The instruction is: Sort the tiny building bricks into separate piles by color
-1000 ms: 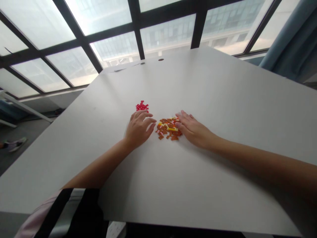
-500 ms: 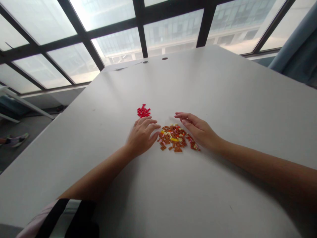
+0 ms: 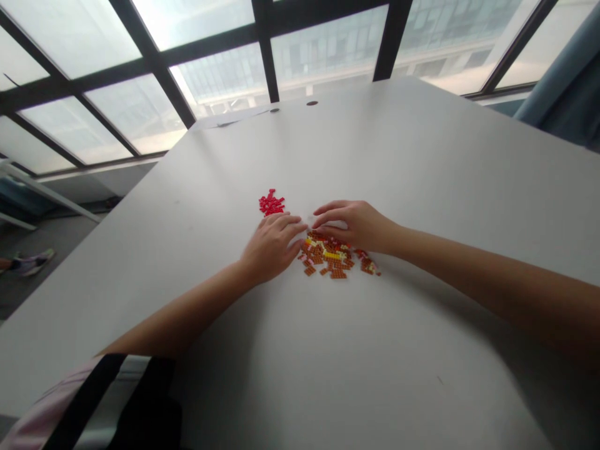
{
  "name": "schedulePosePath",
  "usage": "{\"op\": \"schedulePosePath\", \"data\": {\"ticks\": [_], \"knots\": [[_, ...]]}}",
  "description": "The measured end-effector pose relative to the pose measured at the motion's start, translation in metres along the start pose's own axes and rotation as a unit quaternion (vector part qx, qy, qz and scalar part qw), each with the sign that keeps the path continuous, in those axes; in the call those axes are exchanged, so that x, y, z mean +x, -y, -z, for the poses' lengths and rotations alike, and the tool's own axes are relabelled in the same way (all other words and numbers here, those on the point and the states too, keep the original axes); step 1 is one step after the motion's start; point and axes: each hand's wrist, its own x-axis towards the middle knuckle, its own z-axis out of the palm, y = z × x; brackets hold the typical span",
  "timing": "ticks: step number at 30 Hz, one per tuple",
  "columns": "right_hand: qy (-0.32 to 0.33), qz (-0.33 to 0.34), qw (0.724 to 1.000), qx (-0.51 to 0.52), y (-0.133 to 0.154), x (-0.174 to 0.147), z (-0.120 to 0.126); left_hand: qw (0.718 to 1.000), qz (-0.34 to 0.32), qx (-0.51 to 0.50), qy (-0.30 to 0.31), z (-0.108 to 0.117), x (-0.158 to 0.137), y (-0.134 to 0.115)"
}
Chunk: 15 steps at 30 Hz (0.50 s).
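A mixed pile of small building bricks (image 3: 330, 257), mostly brown with yellow, cream, orange and pink ones, lies on the white table between my hands. My left hand (image 3: 272, 245) rests at the pile's left edge, fingers apart and pointing right. Over the pile's far side, my right hand (image 3: 354, 224) is held with its fingers spread and bent toward the left hand. I see nothing held in either one. Just beyond my left fingers is a smaller heap of red bricks (image 3: 272, 203), its near edge partly hidden by that hand.
The white table (image 3: 398, 150) stretches to large dark-framed windows (image 3: 220, 75). Two round holes (image 3: 312, 103) sit near its far edge. A blue curtain (image 3: 562, 94) hangs at the right. At the far left, a person's shoe (image 3: 32, 262) shows on the floor.
My right hand has moved left and over the far part of the mixed pile, closer to my left hand. My left hand has shifted slightly to the right. Both brick heaps look alike.
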Motion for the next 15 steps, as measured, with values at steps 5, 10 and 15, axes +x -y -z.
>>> {"op": "schedulePosePath", "data": {"ticks": [5,10,15], "knots": [[0.004,-0.035,0.999,-0.038,0.005,0.013,-0.006,1.0,0.004,-0.012,-0.017,0.0,-0.004,0.002],[0.043,-0.065,0.995,-0.063,0.009,0.023,-0.007,0.998,0.031,-0.013,-0.044,0.002,-0.01,0.002],[0.09,-0.112,0.98,-0.138,0.019,0.033,-0.003,0.996,0.063,-0.043,-0.045,0.002,-0.011,0.005]]}}
